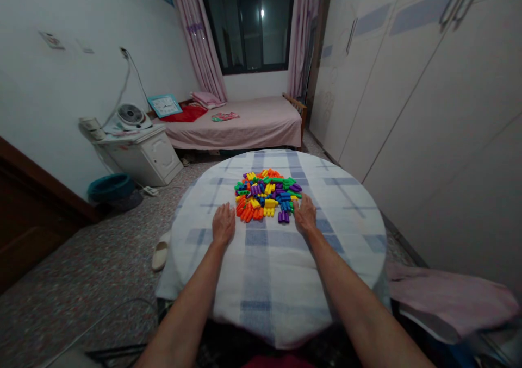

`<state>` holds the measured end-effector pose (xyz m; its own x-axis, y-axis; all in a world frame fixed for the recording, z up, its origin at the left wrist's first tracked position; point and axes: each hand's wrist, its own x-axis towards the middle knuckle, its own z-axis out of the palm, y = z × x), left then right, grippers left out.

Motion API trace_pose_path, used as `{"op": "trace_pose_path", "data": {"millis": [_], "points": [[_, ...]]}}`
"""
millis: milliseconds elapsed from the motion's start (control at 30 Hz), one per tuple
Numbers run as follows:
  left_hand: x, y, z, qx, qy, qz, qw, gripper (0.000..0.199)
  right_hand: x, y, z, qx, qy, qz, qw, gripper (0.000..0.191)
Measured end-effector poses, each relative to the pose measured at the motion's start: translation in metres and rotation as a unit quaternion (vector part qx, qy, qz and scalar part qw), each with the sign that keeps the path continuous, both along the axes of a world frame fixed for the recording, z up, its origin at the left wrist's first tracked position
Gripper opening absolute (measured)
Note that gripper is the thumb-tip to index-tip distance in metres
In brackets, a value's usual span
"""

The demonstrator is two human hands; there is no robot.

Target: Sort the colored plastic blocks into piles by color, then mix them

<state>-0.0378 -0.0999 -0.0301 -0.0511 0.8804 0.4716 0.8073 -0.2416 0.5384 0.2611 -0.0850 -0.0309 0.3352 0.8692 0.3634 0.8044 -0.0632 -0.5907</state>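
Note:
A heap of small plastic interlocking blocks [266,195] in orange, yellow, green, blue and purple lies in the middle of a round table covered with a white checked cloth [261,270]. My left hand [223,224] rests flat on the cloth just below the heap's left side, holding nothing. My right hand [304,214] lies palm down at the heap's lower right, its fingertips at the blocks. A purple block [284,217] sits close to its fingers, on the side towards my left hand.
White wardrobe doors [424,123] run along the right of the table, with a pink cloth [448,297] beyond its right edge. A white slipper [160,253] and a teal basin [110,188] stand on the floor at left. A bedside cabinet [138,156] and a bed [236,129] stand behind.

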Motion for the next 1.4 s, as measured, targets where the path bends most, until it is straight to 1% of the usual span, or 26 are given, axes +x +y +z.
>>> {"op": "trace_pose_path", "data": {"millis": [133, 233, 300, 433, 533, 667, 733, 800, 900, 1000, 1067, 1133, 1167, 1200, 1267, 1333, 1367, 1400], "points": [[0.001, -0.003, 0.001, -0.027, 0.081, 0.036, 0.996, 0.042, 0.007, -0.01, -0.003, -0.008, 0.0, 0.023, 1.0, 0.057], [0.002, -0.001, 0.002, -0.041, 0.128, 0.051, 0.99, 0.046, 0.012, -0.026, -0.007, -0.006, -0.015, 0.016, 1.0, 0.061], [0.003, -0.001, 0.003, -0.044, 0.147, 0.053, 0.987, 0.044, 0.014, -0.036, -0.009, -0.01, -0.043, 0.007, 0.999, 0.061], [0.005, -0.004, 0.004, -0.043, 0.161, 0.063, 0.984, 0.039, 0.013, -0.047, -0.009, -0.033, -0.142, 0.019, 0.989, 0.051], [0.006, -0.005, 0.005, -0.042, 0.149, 0.071, 0.985, 0.037, 0.013, -0.049, -0.007, -0.034, -0.176, 0.026, 0.983, 0.042], [0.007, -0.005, 0.006, -0.033, 0.123, 0.064, 0.99, 0.033, 0.017, -0.049, -0.004, -0.005, -0.137, 0.015, 0.991, 0.031], [0.008, -0.005, 0.008, -0.025, 0.109, 0.052, 0.992, 0.029, 0.019, -0.049, -0.001, -0.003, -0.111, 0.004, 0.994, 0.022], [0.008, -0.006, 0.01, -0.013, 0.094, 0.038, 0.995, 0.026, 0.02, -0.049, 0.001, -0.008, -0.099, 0.011, 0.995, 0.018], [0.009, -0.008, 0.012, 0.0, 0.093, 0.002, 0.996, 0.024, 0.018, -0.05, 0.003, -0.006, -0.093, 0.037, 0.995, 0.018], [0.01, -0.009, 0.011, 0.002, 0.114, -0.033, 0.993, 0.027, 0.017, -0.05, 0.004, 0.003, -0.084, 0.044, 0.995, 0.024], [0.01, -0.009, 0.01, 0.008, 0.114, -0.021, 0.993, 0.028, 0.017, -0.051, 0.005, 0.019, -0.069, 0.032, 0.997, 0.025], [0.01, -0.008, 0.008, 0.017, 0.107, 0.006, 0.994, 0.03, 0.016, -0.052, 0.009, 0.055, -0.058, 0.023, 0.997, 0.025], [0.01, -0.007, 0.007, 0.022, 0.105, 0.014, 0.994, 0.031, 0.014, -0.054, 0.011, 0.077, -0.064, 0.035, 0.994, 0.024], [0.01, -0.007, 0.007, 0.028, 0.106, 0.016, 0.994, 0.032, 0.012, -0.056, 0.013, 0.099, -0.079, 0.063, 0.99, 0.025], [0.01, -0.007, 0.006, 0.037, 0.113, 0.013, 0.993, 0.034, 0.005, -0.061, 0.017, 0.127, -0.129, 0.158, 0.971, 0.026], [0.01, -0.008, 0.006, 0.038, 0.12, 0.014, 0.992, 0.035, -0.003, -0.065, 0.02, 0.127, -0.179, 0.252, 0.943, 0.03], [0.01, -0.008, 0.006, 0.036, 0.123, 0.018, 0.992, 0.034, -0.006, -0.066, 0.021, 0.12, -0.195, 0.278, 0.933, 0.031], [0.01, -0.008, 0.007, 0.032, 0.125, 0.024, 0.991, 0.033, -0.009, -0.067, 0.021, 0.113, -0.204, 0.285, 0.93, 0.029]]}}
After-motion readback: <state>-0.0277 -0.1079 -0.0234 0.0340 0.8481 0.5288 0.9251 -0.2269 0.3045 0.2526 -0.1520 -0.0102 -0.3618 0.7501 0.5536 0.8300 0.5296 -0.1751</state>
